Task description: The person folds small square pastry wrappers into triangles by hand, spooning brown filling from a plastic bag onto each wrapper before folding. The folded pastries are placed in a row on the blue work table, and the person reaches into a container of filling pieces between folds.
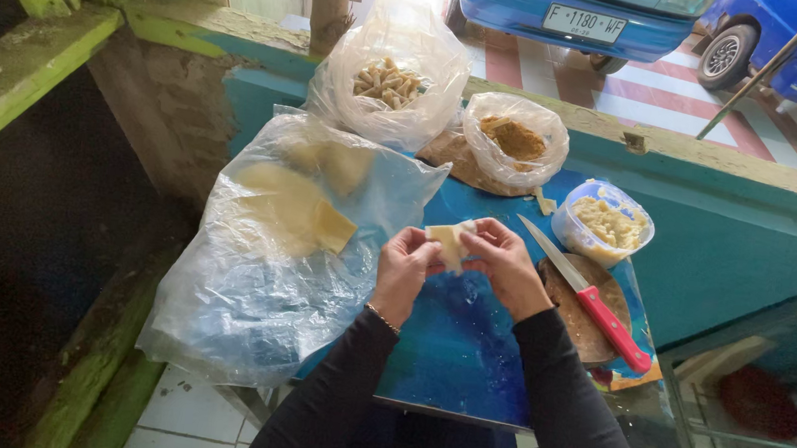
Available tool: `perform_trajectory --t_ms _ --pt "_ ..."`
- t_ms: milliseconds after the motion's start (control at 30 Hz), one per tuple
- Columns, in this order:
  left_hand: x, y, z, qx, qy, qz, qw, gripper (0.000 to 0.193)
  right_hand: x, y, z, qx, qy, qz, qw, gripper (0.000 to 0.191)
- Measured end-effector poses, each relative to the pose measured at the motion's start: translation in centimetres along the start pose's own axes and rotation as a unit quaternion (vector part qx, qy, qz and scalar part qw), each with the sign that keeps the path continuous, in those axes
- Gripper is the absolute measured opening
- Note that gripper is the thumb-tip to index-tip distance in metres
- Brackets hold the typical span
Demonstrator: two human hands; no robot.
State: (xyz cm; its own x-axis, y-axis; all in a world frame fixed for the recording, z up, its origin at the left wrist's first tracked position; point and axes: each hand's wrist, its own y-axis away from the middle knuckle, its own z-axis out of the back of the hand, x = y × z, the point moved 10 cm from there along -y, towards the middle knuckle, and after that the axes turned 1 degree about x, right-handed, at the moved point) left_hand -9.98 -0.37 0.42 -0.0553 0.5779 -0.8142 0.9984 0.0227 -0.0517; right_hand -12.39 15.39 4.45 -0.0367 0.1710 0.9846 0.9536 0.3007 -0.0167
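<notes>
Blue table (464, 357) at frame centre, I note left hand (404, 271) and right hand (504, 263) both pinching one pale dough wrapper (445, 241) between fingertips, red-handled knife (586, 296) at right, wrapper stack in plastic bag (289, 243) at left.

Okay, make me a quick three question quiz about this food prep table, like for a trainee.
1. True or false: both hands hold the pale dough wrapper.
2. What lies on the round wooden board? A) a red-handled knife B) a spoon C) a fork
3. Which vessel holds the pale filling?

Key:
1. True: left hand and right hand pinch the dough wrapper.
2. A: red-handled knife on the wooden board.
3. The clear plastic tub, right of the two open bags.
</notes>
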Motion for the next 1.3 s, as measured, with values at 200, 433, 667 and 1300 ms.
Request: perform_trajectory --t_ms 200,433,667,1300 --pt "-1.9 0.5 1.1 -0.056 0.057 -0.008 0.997 0.007 -1.4 -0.9 4.9 -0.065 -0.155 -0.011 0.986 0.013" --pt "-3.2 0.5 3.0 -0.122 0.088 -0.067 0.986 0.008 1.7 0.3 6.0 -0.194 0.087 0.065 0.975 0.016" --pt "-4.5 0.7 3.3 -0.138 0.094 -0.105 0.98 0.009 3.7 3.6 -6.9 -0.063 0.601 0.24 0.759 0.031" --pt "-1.9 1.3 -1.1 0.006 -0.032 0.016 0.999 0.022 2.8 1.8 -1.4 -0.027 0.199 0.109 0.974 0.021"
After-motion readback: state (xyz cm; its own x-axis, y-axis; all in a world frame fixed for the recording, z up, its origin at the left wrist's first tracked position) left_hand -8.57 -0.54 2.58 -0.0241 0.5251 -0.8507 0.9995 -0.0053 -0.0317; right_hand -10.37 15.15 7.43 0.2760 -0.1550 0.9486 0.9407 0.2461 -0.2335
